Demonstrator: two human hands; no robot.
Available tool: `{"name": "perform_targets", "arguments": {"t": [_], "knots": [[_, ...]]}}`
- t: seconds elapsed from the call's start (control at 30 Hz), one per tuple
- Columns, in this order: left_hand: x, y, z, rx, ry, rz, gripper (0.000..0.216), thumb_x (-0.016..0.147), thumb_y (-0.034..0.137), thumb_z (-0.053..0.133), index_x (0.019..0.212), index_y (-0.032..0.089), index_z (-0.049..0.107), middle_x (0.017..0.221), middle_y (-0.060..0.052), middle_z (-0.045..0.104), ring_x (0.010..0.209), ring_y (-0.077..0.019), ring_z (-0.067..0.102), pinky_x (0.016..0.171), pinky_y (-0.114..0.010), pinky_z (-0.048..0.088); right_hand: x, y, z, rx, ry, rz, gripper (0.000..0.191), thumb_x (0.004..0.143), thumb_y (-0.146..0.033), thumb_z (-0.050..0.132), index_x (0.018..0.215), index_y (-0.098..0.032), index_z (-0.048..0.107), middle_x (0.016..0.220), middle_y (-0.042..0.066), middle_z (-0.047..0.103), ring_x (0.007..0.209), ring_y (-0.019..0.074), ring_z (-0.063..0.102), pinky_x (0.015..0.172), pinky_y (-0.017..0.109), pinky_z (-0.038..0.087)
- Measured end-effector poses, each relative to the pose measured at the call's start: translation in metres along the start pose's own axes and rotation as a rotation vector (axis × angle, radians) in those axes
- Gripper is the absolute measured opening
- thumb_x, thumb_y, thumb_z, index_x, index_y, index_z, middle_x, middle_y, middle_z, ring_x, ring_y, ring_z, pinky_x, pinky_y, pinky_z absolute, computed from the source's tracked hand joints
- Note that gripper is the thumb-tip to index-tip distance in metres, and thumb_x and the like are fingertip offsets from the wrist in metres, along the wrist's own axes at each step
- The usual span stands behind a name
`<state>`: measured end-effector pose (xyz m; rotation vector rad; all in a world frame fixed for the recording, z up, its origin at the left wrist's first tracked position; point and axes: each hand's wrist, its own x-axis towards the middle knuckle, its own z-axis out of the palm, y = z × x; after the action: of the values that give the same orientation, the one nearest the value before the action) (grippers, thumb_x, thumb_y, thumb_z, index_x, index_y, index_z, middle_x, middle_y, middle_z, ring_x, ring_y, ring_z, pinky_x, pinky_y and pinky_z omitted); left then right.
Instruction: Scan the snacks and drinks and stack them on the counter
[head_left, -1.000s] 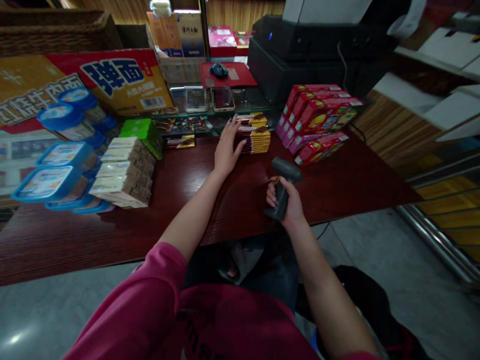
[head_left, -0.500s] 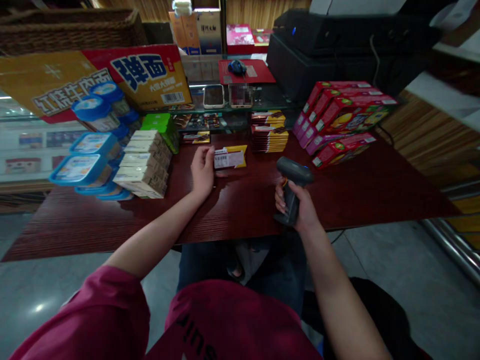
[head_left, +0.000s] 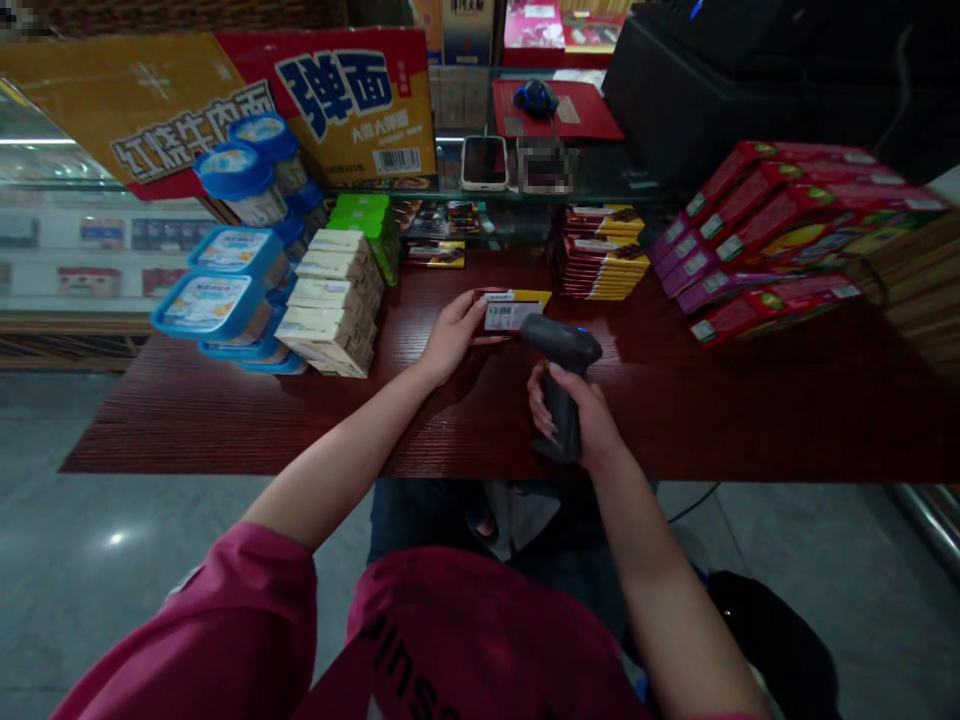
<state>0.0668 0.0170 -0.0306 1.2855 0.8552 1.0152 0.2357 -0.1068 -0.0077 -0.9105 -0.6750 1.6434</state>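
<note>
My left hand (head_left: 456, 335) grips the left end of a chocolate bar (head_left: 510, 312) in a red and yellow wrapper, its barcode label facing up toward me. My right hand (head_left: 574, 410) is wrapped round the handle of a dark grey barcode scanner (head_left: 561, 342). The scanner's head points left, close to the right end of the bar and partly in front of it. Behind the scanner stands a stack of similar chocolate bars (head_left: 600, 265). Another single bar (head_left: 435, 254) lies at the back of the table, beyond my left hand.
On the left are blue-lidded tubs (head_left: 214, 300), cream-coloured small boxes (head_left: 330, 325) and a green pack (head_left: 367, 225), before a large noodle carton (head_left: 360, 110). Red and purple boxes (head_left: 787, 230) are piled at right. Phones (head_left: 484, 163) and a mouse (head_left: 535, 97) lie behind the wooden table (head_left: 450, 440).
The scanner in my right hand has come closer to the chocolate bar. My left hand keeps its hold on the bar. The whole view has shifted, with the head turned.
</note>
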Motion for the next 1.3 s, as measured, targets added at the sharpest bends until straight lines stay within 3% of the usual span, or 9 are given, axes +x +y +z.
{"name": "perform_targets", "arguments": {"t": [0.17,0.33,0.5,0.6,0.7,0.87,1.07,1.2,1.3], "knots": [[-0.001,0.000,0.004,-0.011,-0.033,0.018,0.029,0.105,0.034,0.047,0.127,0.021,0.062,0.126,-0.008,0.073,0.107,-0.0228,0.075,0.083,-0.040,0.069,-0.002,0.002,-0.002,-0.025,0.024,-0.016,0.032,0.079,-0.045,0.079,0.089,-0.019,0.062,0.066,-0.004,0.057,0.040,0.0063,0.045,0.031,0.017,0.037],[0.001,-0.003,0.005,0.089,0.038,0.103,0.027,0.103,0.029,0.048,0.119,0.020,0.068,0.124,-0.008,0.074,0.116,-0.0228,0.071,0.095,-0.041,0.065,-0.002,0.004,0.000,-0.024,0.038,-0.070,0.030,0.081,-0.044,0.077,0.088,-0.019,0.062,0.064,-0.005,0.055,0.037,0.0058,0.043,0.029,0.017,0.035],[0.001,-0.001,0.004,0.028,-0.005,0.028,0.030,0.102,0.038,0.050,0.123,0.020,0.063,0.120,-0.008,0.073,0.103,-0.0231,0.074,0.081,-0.039,0.068,-0.001,0.003,0.000,-0.024,0.042,-0.043,0.032,0.078,-0.045,0.079,0.089,-0.018,0.065,0.063,-0.004,0.057,0.038,0.0062,0.043,0.028,0.018,0.036],[0.004,0.001,-0.002,0.039,-0.016,0.024,0.031,0.102,0.040,0.052,0.123,0.020,0.061,0.122,-0.008,0.073,0.102,-0.0224,0.074,0.081,-0.038,0.068,0.000,0.002,-0.002,-0.023,0.044,-0.045,0.033,0.078,-0.045,0.079,0.089,-0.017,0.066,0.064,-0.003,0.058,0.039,0.0064,0.044,0.029,0.018,0.037],[0.011,0.002,-0.017,0.208,0.072,0.185,0.025,0.098,0.035,0.059,0.118,0.020,0.062,0.123,-0.008,0.072,0.111,-0.0238,0.071,0.091,-0.039,0.064,0.000,0.002,-0.003,-0.003,0.045,-0.057,0.031,0.078,-0.043,0.078,0.089,-0.017,0.067,0.065,-0.003,0.057,0.040,0.0068,0.044,0.030,0.018,0.037],[0.028,0.008,-0.053,0.534,0.371,0.469,0.015,0.094,0.028,0.063,0.106,0.019,0.061,0.113,-0.008,0.074,0.114,-0.0222,0.069,0.106,-0.037,0.053,0.000,0.002,-0.004,0.013,0.047,-0.056,0.031,0.078,-0.043,0.079,0.090,-0.017,0.068,0.066,-0.002,0.057,0.042,0.0070,0.045,0.031,0.018,0.038],[0.040,0.015,-0.071,0.741,0.452,0.531,0.022,0.098,0.019,0.049,0.114,0.021,0.064,0.121,-0.007,0.072,0.120,-0.0203,0.065,0.109,-0.036,0.050,0.002,0.002,-0.005,0.017,0.028,-0.064,0.030,0.078,-0.042,0.079,0.090,-0.017,0.068,0.066,-0.002,0.058,0.042,0.0068,0.045,0.031,0.017,0.037],[0.036,0.014,-0.071,1.035,0.541,0.426,0.033,0.095,0.012,0.044,0.111,0.020,0.072,0.124,-0.011,0.069,0.122,-0.0263,0.061,0.108,-0.043,0.049,0.003,0.003,-0.006,0.009,0.015,-0.076,0.031,0.078,-0.043,0.079,0.090,-0.017,0.067,0.065,-0.003,0.057,0.042,0.0066,0.044,0.031,0.017,0.037],[0.031,0.016,-0.069,1.214,0.514,0.334,0.036,0.102,0.020,0.040,0.113,0.020,0.075,0.126,-0.015,0.070,0.128,-0.0340,0.056,0.109,-0.054,0.043,0.004,0.002,-0.006,-0.006,0.003,-0.068,0.031,0.079,-0.043,0.079,0.091,-0.018,0.066,0.064,-0.004,0.057,0.042,0.0066,0.044,0.031,0.016,0.036]]}}
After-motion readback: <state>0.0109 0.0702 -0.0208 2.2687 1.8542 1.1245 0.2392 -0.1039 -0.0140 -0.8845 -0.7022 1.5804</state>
